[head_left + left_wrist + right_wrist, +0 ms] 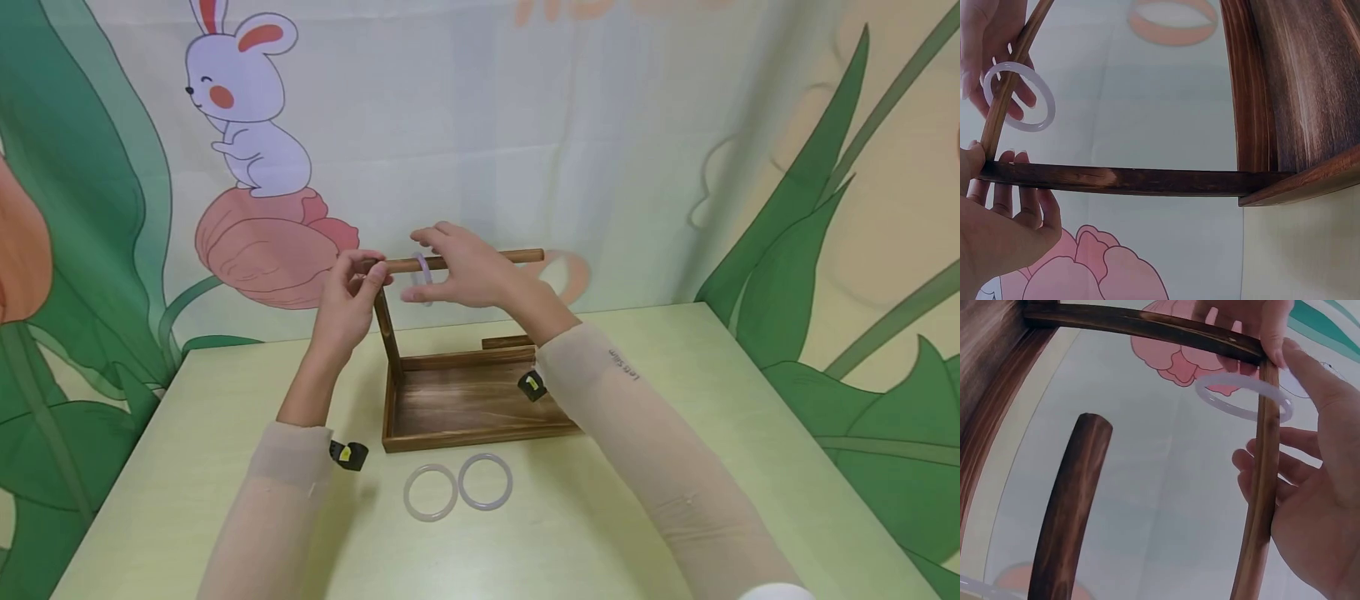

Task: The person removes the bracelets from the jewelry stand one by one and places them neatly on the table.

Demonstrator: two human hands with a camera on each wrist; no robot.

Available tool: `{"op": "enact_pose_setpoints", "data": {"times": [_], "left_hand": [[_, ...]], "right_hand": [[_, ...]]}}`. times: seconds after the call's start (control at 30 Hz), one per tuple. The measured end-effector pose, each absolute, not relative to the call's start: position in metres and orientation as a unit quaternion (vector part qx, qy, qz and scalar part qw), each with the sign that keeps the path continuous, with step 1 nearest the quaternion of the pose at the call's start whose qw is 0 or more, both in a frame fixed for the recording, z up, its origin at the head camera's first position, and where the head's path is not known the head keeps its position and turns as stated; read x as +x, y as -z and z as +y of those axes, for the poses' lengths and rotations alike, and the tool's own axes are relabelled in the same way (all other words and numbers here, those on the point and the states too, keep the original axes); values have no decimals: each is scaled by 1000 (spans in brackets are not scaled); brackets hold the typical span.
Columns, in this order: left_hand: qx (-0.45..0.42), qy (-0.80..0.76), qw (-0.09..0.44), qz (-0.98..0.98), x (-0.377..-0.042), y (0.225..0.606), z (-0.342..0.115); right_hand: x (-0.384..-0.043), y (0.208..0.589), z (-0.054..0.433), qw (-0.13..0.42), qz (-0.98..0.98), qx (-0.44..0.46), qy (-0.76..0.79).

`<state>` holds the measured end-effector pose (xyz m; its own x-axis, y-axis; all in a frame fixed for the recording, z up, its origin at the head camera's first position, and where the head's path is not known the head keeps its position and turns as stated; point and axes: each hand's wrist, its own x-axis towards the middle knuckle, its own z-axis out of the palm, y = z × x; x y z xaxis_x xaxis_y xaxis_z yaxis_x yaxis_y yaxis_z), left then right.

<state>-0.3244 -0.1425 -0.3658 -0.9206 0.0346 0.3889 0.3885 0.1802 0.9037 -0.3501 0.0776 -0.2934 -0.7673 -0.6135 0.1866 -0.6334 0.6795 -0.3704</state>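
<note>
A pale lilac bangle (424,267) hangs round the upper rod (525,255) of a dark wooden stand, close to the rod's left end. My left hand (352,292) pinches the corner where that rod meets the upright post (387,329). Around the rod, just right of the bangle, my right hand (472,267) has its fingers spread behind and its thumb in front. The right wrist view shows no finger curled round the bangle, and its thumb reaches up near my left fingertips.
Below is the stand's tray base (480,436). A shorter lower rod (1069,506) points out, partly hidden by the right arm in the head view. On the table in front lie a pinkish bangle (431,519) and a greyish-lilac bangle (486,507). A printed curtain (630,167) hangs behind.
</note>
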Motion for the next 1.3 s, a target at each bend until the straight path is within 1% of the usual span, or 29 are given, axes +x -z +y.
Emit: {"op": "enact_pose_setpoints", "data": {"times": [0.3, 0.67, 1.3], "left_hand": [[-138, 625, 145, -754, -324, 367, -143], [-142, 622, 147, -756, -324, 367, -143], [-151, 632, 144, -746, -325, 366, -142]], "right_hand": [[-352, 295, 81, 29, -909, 359, -208], [-354, 294, 83, 6, -906, 383, -183], [-355, 292, 86, 5, -905, 382, -188]]}}
